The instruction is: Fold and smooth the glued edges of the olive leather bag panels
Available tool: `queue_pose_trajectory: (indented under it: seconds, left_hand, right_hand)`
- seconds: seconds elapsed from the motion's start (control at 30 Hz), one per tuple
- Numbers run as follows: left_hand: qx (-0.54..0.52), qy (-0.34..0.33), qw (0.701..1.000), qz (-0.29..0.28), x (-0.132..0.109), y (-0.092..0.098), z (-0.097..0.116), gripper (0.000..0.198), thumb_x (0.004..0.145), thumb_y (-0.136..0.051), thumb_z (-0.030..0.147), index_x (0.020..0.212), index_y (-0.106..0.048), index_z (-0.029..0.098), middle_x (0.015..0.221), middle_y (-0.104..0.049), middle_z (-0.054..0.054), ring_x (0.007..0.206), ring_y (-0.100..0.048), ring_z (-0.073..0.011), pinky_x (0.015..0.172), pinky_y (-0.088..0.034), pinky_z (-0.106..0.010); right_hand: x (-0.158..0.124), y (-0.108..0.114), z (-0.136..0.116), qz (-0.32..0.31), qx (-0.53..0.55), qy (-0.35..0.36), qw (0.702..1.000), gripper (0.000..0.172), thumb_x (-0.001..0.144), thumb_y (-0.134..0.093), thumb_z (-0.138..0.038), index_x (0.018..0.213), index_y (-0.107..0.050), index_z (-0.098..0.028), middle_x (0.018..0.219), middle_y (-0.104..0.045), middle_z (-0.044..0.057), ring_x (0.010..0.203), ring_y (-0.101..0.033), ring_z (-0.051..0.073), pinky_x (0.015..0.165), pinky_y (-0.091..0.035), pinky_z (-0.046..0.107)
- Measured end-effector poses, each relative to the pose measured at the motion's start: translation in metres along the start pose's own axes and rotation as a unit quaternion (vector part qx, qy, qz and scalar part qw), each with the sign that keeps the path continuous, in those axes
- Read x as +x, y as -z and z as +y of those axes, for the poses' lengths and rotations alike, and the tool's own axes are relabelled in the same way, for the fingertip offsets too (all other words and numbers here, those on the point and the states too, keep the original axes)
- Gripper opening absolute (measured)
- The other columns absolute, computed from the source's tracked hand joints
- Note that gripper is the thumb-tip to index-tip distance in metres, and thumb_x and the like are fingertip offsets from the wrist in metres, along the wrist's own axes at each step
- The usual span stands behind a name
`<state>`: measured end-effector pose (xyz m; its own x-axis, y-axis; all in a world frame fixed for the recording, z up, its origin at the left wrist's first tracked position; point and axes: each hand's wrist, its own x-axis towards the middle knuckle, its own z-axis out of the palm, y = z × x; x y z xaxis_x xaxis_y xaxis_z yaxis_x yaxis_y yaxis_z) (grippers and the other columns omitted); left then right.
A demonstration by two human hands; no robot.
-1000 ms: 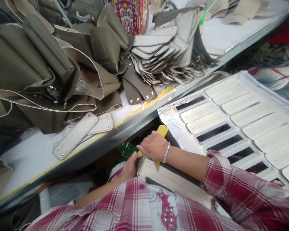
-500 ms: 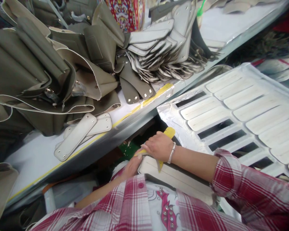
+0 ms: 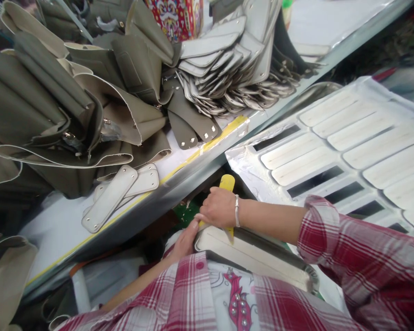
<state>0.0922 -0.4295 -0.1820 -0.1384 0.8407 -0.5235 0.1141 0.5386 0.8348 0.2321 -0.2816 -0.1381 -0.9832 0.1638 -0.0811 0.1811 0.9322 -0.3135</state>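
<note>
Right hand (image 3: 216,207) clamped on yellow strip (image 3: 228,182), over pale block (image 3: 251,258).
Left hand (image 3: 184,241) at block's left end, fingertips beside the right thumb (can't tell whether it grips anything); block lies between plaid shirt (image 3: 193,287) and slotted white rack (image 3: 241,169), strip's rounded end showing beyond the fist.

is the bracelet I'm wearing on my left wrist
No, the pale bracelet is at the wrist of the right hand, which is closed around a yellow piece.

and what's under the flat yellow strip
The lower tip of the yellow strip overlaps a long cream round-cornered piece; what's beneath the strip's middle is covered by the right hand.
</note>
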Motion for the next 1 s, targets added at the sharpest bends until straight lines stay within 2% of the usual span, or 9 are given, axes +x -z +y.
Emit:
queue_pose_trajectory:
  seconds: [0.2, 0.3, 0.37, 0.47, 0.57, 0.73, 0.87, 0.93, 1.0]
  left_hand:
    - [-0.011, -0.066, 0.996, -0.06, -0.002, -0.015, 0.018, 0.053, 0.087, -0.039, 0.052, 0.125, -0.049, 0.017, 0.135, -0.046, -0.006, 0.131, -0.032, -0.0229, 0.111, -0.019, -0.034]
    - [-0.003, -0.079, 0.991, -0.109, -0.003, -0.011, 0.027, 0.052, 0.089, -0.036, 0.05, 0.13, -0.045, 0.019, 0.137, -0.044, -0.005, 0.128, -0.036, -0.0233, 0.109, -0.023, -0.035]
    - [0.009, -0.053, 0.99, -0.129, -0.003, -0.003, 0.033, 0.052, 0.09, -0.03, 0.052, 0.129, -0.047, 0.023, 0.132, -0.05, -0.003, 0.122, -0.043, -0.0233, 0.106, -0.027, -0.037]
    - [0.033, -0.028, 0.985, -0.166, 0.001, 0.009, 0.043, 0.055, 0.091, -0.02, 0.054, 0.123, -0.054, 0.025, 0.121, -0.059, -0.001, 0.114, -0.051, -0.0229, 0.103, -0.032, -0.038]
    - [0.041, -0.085, 0.97, -0.223, 0.008, 0.015, 0.048, 0.051, 0.089, -0.031, 0.053, 0.12, -0.057, 0.021, 0.121, -0.059, -0.004, 0.113, -0.051, -0.0235, 0.102, -0.033, -0.037]
    - [0.054, -0.126, 0.945, -0.297, 0.024, 0.018, 0.048, 0.045, 0.084, -0.047, 0.047, 0.114, -0.06, 0.017, 0.117, -0.061, -0.006, 0.11, -0.052, -0.0239, 0.101, -0.033, -0.036]
    - [0.096, -0.132, 0.943, -0.289, 0.033, 0.025, 0.049, 0.04, 0.077, -0.057, 0.046, 0.104, -0.066, 0.019, 0.112, -0.063, -0.005, 0.109, -0.053, -0.0252, 0.098, -0.037, -0.035]
    - [0.112, -0.111, 0.947, -0.281, 0.031, 0.031, 0.05, 0.042, 0.074, -0.059, 0.048, 0.103, -0.066, 0.018, 0.097, -0.068, -0.007, 0.092, -0.06, -0.0251, 0.084, -0.047, -0.034]
    - [0.12, -0.091, 0.946, -0.289, 0.024, 0.036, 0.049, 0.051, 0.076, -0.055, 0.052, 0.114, -0.06, 0.018, 0.077, -0.067, -0.007, 0.063, -0.063, -0.0203, 0.061, -0.051, -0.031]
  right_hand:
    - [-0.019, -0.005, -0.006, -0.015, 0.003, -0.082, 0.997, 0.043, 0.095, -0.031, -0.039, 0.08, -0.064, -0.016, 0.078, -0.068, 0.009, 0.071, -0.06, 0.019, 0.067, -0.027, 0.032]
    - [-0.035, -0.005, -0.013, -0.026, 0.002, -0.155, 0.988, 0.044, 0.095, -0.031, -0.04, 0.079, -0.064, -0.015, 0.079, -0.068, 0.01, 0.074, -0.061, 0.019, 0.069, -0.03, 0.032]
    - [-0.05, -0.002, -0.017, -0.032, -0.002, -0.204, 0.979, 0.045, 0.095, -0.031, -0.04, 0.078, -0.064, -0.015, 0.079, -0.068, 0.01, 0.075, -0.061, 0.021, 0.07, -0.032, 0.033]
    - [-0.079, 0.008, -0.026, -0.042, -0.008, -0.308, 0.95, 0.045, 0.095, -0.029, -0.04, 0.076, -0.063, -0.016, 0.077, -0.067, 0.009, 0.075, -0.062, 0.023, 0.069, -0.036, 0.034]
    - [-0.114, 0.02, -0.042, -0.033, 0.049, -0.416, 0.908, 0.041, 0.095, -0.03, -0.038, 0.078, -0.06, -0.016, 0.078, -0.065, 0.009, 0.075, -0.061, 0.023, 0.068, -0.039, 0.033]
    - [-0.162, 0.025, -0.086, 0.069, 0.307, -0.426, 0.848, 0.032, 0.085, -0.042, -0.043, 0.083, -0.058, -0.015, 0.079, -0.061, 0.006, 0.071, -0.056, 0.017, 0.062, -0.042, 0.027]
    - [-0.165, 0.019, -0.138, 0.202, 0.377, -0.472, 0.771, 0.038, 0.078, -0.048, -0.052, 0.078, -0.058, -0.015, 0.069, -0.057, 0.002, 0.06, -0.05, 0.013, 0.054, -0.039, 0.024]
    - [-0.155, 0.017, -0.164, 0.253, 0.356, -0.514, 0.739, 0.036, 0.077, -0.05, -0.051, 0.076, -0.059, -0.016, 0.065, -0.056, 0.001, 0.057, -0.049, 0.012, 0.051, -0.037, 0.023]
    - [-0.141, 0.014, -0.185, 0.286, 0.331, -0.541, 0.718, 0.034, 0.077, -0.052, -0.049, 0.075, -0.06, -0.017, 0.062, -0.057, 0.0, 0.055, -0.049, 0.012, 0.049, -0.037, 0.022]
